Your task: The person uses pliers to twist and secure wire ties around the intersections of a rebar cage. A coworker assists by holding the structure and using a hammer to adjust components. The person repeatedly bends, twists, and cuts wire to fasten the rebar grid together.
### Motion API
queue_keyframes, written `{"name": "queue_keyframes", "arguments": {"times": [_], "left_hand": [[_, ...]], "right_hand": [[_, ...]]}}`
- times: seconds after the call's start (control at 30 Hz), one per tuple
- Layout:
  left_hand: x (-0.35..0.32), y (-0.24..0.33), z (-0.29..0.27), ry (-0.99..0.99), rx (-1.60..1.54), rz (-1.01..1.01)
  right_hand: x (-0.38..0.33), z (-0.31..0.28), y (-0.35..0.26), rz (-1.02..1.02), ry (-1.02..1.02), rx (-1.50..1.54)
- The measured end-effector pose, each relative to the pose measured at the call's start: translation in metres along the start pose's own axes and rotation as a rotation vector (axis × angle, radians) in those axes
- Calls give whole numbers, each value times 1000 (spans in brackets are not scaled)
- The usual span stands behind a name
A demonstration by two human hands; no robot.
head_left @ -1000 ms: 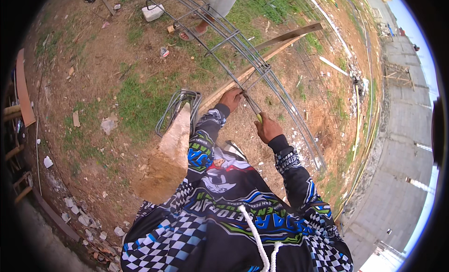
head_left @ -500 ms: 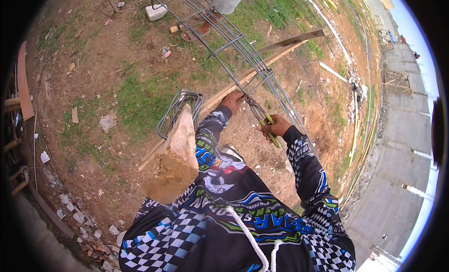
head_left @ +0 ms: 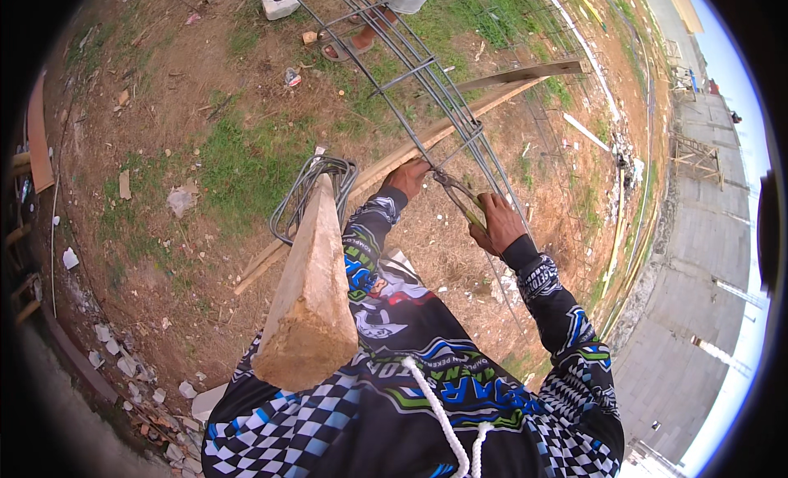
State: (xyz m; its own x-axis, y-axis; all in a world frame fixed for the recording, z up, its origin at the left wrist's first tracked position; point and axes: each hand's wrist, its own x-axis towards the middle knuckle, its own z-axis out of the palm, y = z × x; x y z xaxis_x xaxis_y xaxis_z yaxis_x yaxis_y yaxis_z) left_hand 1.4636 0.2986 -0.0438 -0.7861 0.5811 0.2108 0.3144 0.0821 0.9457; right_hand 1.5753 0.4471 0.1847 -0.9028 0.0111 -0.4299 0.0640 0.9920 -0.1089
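Observation:
My right hand (head_left: 499,223) is closed round the handles of a pair of pliers (head_left: 464,200) with yellow-green grips. The pliers' jaws meet the near long bar of a steel rebar cage (head_left: 417,82), at the corner of one of its stirrups. Just left of the jaws, my left hand (head_left: 408,179) grips that same bar, its fingertips partly hidden. The cage runs from the top of the view down to the right, its bars crossed by square stirrups. Any tie wire at the jaws is too small to make out.
A wooden post (head_left: 310,289) rises close in front of me, with bent steel stirrups (head_left: 287,211) hung on its far end. A plank (head_left: 501,92) passes under the cage. Another person's sandalled foot (head_left: 349,47) stands beyond. Rubble (head_left: 127,365) lies at lower left.
My right hand has turned over on the pliers, its back now facing up, and the handles have swung. My left hand stays at the bar. The view has shifted slightly.

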Motion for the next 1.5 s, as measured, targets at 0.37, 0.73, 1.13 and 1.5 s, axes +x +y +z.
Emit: {"name": "queue_keyframes", "arguments": {"times": [0.37,0.73,1.13,1.5], "left_hand": [[1,-4,-2,-14,9,8],[5,-2,-3,-136,85,-12],[3,-7,-4,-29,72,41],[2,-5,3,-13,46,32]], "right_hand": [[-3,74,-44,588,-245,1701],[53,-28,76,420,-781,1167],[-1,13,-24,384,-254,531],[-13,86,-45,423,20,610]]}}
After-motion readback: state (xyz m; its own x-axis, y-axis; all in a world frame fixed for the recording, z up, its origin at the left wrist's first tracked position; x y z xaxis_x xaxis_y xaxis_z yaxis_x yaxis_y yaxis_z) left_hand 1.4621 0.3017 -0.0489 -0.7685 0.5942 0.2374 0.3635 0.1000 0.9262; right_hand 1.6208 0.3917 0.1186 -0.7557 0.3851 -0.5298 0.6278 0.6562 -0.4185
